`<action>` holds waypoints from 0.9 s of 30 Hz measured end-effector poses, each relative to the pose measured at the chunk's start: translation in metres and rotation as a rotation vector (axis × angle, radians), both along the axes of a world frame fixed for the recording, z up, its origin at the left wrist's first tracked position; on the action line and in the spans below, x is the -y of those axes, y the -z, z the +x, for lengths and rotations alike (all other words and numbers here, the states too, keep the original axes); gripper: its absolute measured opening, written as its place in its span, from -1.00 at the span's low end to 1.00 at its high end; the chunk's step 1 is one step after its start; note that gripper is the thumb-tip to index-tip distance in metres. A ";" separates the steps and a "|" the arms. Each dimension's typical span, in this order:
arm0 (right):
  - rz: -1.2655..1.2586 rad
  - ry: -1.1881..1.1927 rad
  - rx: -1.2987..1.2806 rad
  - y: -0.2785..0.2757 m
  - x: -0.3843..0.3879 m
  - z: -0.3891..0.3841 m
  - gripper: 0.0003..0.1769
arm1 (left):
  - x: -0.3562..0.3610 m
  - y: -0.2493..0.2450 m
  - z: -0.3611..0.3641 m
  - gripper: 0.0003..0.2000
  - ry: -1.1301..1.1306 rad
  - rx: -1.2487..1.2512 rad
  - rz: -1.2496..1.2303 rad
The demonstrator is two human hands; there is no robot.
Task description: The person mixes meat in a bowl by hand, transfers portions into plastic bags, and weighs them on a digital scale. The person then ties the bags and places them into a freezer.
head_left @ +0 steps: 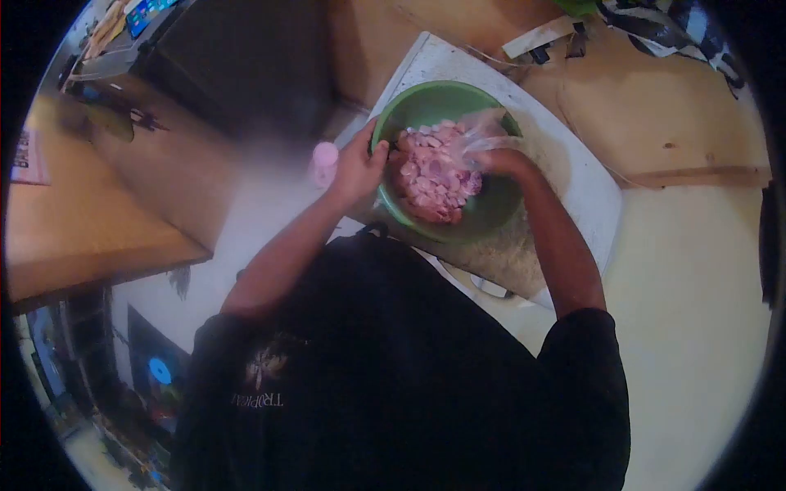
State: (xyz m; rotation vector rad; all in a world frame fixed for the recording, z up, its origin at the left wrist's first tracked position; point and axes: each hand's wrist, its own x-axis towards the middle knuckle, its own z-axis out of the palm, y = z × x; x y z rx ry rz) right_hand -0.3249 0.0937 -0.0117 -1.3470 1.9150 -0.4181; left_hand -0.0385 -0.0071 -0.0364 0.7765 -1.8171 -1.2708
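Note:
A green bowl (499, 214) holding many pieces of raw pinkish meat (438, 176) stands on a worn whitish board-like surface (594, 192). My left hand (360, 166) grips the bowl's left rim, with its thumb over the edge. My right hand (501, 161) is inside the bowl at the right side of the meat. Its fingers are wrapped round a clear plastic bag (483, 141), which lies against the meat and hides part of it. Just left of my left hand stands a bottle with a pink cap (325, 154).
A wooden table (106, 221) is at the left, and a dark cabinet-like box (246, 65) stands at the upper left. A pale strip (540, 37) and a black-and-white patterned bag or cloth (663, 29) lie at the upper right. A cable runs behind the bowl.

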 end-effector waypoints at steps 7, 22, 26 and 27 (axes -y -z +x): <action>0.328 0.002 0.247 0.050 -0.019 0.024 -0.54 | -0.005 -0.001 -0.004 -0.55 -0.011 0.001 -0.016; 0.129 0.054 -0.070 -0.009 0.064 0.044 -0.51 | -0.003 0.017 0.001 -0.54 -0.064 -0.034 -0.077; 0.146 -0.033 -0.129 0.013 0.038 0.036 -0.42 | -0.004 0.001 0.004 -0.54 0.032 0.035 -0.004; 0.212 -0.038 -0.097 0.022 0.029 0.038 -0.41 | -0.005 0.001 0.003 -0.53 0.013 0.040 -0.005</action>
